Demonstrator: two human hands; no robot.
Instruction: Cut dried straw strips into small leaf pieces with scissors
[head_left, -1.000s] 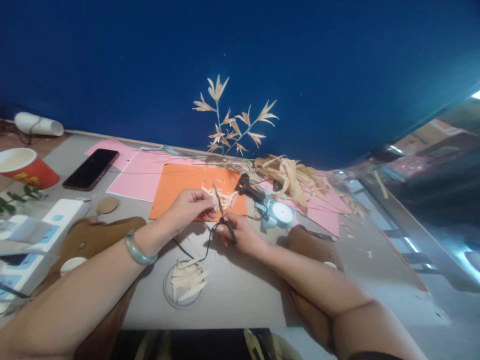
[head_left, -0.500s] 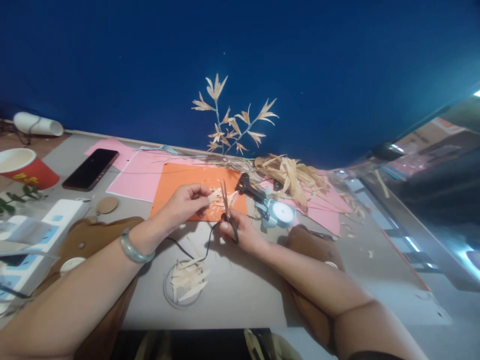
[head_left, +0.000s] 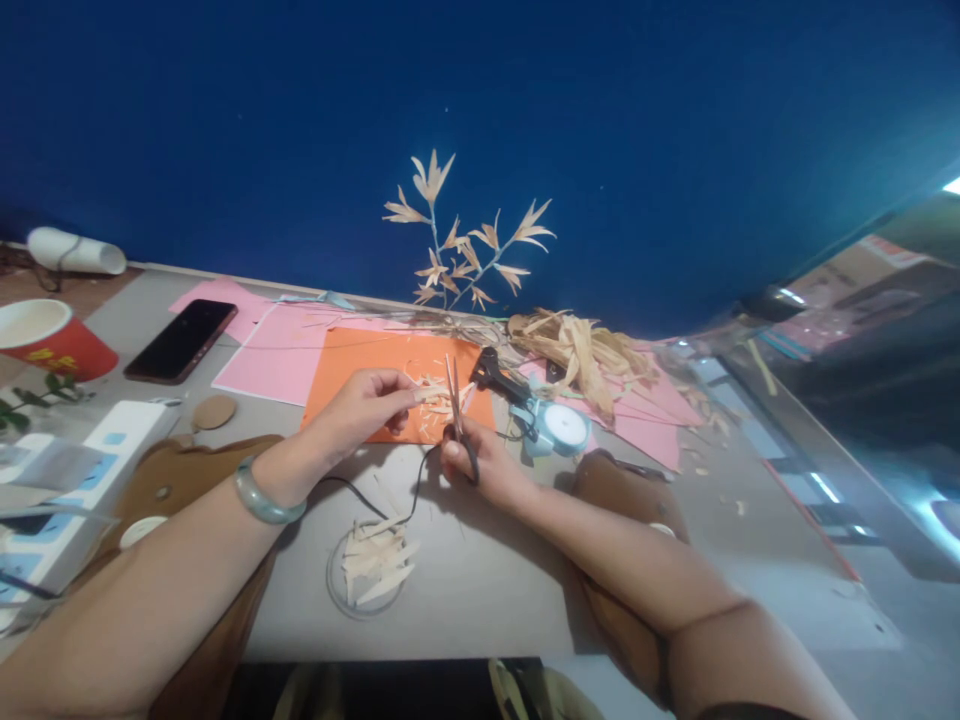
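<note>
Leftmost, a red paper cup (head_left: pixel 71 350) stands on the counter (head_left: pixel 487 600), with a white cup (head_left: pixel 79 250) lying on its side behind it and a white power strip (head_left: pixel 124 437) with blue panels nearer the viewer. A black smartphone (head_left: pixel 182 342) lies flat to the right, and just in front of it is a round brown disc (head_left: pixel 214 411). Next come overlapping sheets of pink paper (head_left: pixel 281 350), then the left hand (head_left: pixel 367 408), a pale green bangle (head_left: pixel 262 495) on its wrist. Thumb and fingers are pinched together on a pale strip (head_left: pixel 424 394), over an orange sheet (head_left: pixel 360 360) scattered with light shavings. Nearer the viewer, a clear round dish (head_left: pixel 332 585) bears a heap of pale pointed pieces (head_left: pixel 375 565). Behind the orange sheet, a branch of husk-like flowers (head_left: pixel 491 262) rises against a blue wall (head_left: pixel 262 150). Right of the strip, the right hand (head_left: pixel 484 465) grips black-handled scissors (head_left: pixel 457 405), blades upward and slightly parted, apart from the strip. Beyond lie a black glue gun (head_left: pixel 499 378), a light-blue ribbon spool (head_left: pixel 564 428) and, farthest right, a pile of dried husks (head_left: pixel 581 350).
</note>
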